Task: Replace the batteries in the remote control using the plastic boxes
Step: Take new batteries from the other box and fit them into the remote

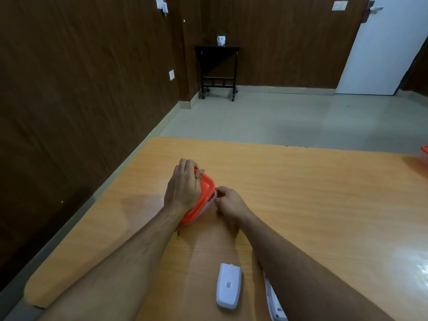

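Much of the clear plastic box [209, 203], at the frame's centre on the bench [301, 193], is hidden under its orange lid [205, 188] and the left hand [183, 187]. That hand lies palm down over the lid, fingers curled around its far edge. The right hand [229, 202] pinches the lid's near right corner. A white battery cover [228, 286] lies low in the frame; the remote [274, 302] beside it is mostly covered by the right forearm. A second orange box [425, 150] is cut off at the right edge.
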